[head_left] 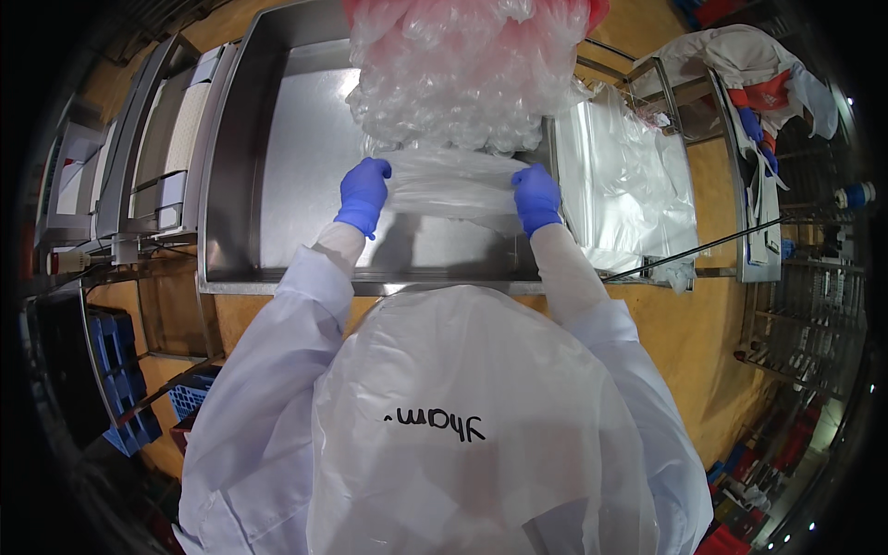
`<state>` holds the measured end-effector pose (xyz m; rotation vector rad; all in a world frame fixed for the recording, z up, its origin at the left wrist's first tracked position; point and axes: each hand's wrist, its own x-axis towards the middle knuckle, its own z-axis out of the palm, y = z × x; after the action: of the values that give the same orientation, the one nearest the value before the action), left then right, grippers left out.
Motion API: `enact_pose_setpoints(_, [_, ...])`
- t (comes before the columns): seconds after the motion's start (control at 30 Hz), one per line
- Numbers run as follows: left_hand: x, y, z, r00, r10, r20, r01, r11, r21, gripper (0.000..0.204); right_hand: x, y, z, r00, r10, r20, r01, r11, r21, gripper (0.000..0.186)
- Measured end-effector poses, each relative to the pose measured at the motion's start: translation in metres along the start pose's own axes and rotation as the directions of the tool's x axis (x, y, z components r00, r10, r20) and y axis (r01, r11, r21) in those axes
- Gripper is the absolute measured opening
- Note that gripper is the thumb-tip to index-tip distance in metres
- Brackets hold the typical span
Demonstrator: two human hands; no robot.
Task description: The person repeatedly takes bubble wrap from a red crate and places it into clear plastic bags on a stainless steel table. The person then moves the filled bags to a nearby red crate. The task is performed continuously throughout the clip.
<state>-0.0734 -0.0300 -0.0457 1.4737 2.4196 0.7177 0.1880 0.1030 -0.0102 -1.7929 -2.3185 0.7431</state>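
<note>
Both my hands wear blue gloves over white sleeves. My left hand point(364, 192) is closed on the left end of a stretch of clear plastic film point(449, 185). Its right end is pinched in my right hand point(537, 196). The film is drawn out flat between them, above the bottom of a shallow steel tray point(305, 176). Just beyond my hands lies a large, bulging mass of clear plastic bags point(453, 74), with red showing at its far edge. Whether the film joins that mass cannot be made out.
Right of the tray lies a pile of clear plastic sheets point(634, 176), with a thin dark rod point(694, 250) near it. Equipment with white panels point(176, 139) stands to the left. At the far right a co-worker point(740, 65) in white leans in, and blue crates point(120, 370) are low on the left.
</note>
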Motion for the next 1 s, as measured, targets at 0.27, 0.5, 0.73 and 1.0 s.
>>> enact_pose_setpoints(0.27, [0.013,-0.007,0.005,0.96,0.135,0.244,-0.149,0.988,0.043,0.018,0.026,0.037,0.009,0.963,-0.255,0.085,0.262,0.826,-0.499,0.028])
enact_pose_setpoints(0.5, [0.051,0.043,-0.038,0.959,-0.018,0.283,-0.044,0.976,0.211,0.023,0.042,0.007,-0.028,0.99,-0.09,0.108,0.128,0.892,-0.434,0.016])
enact_pose_setpoints(0.73, [0.044,0.036,-0.036,0.949,0.287,-0.134,-0.209,0.885,0.416,0.012,0.056,0.023,-0.043,0.893,-0.442,0.08,0.441,0.828,-0.348,0.015])
enact_pose_setpoints(1.0, [0.028,0.096,-0.062,0.95,-0.279,-0.138,0.302,0.934,0.193,0.025,0.047,-0.001,-0.087,0.936,-0.293,-0.194,0.21,0.91,-0.358,0.017])
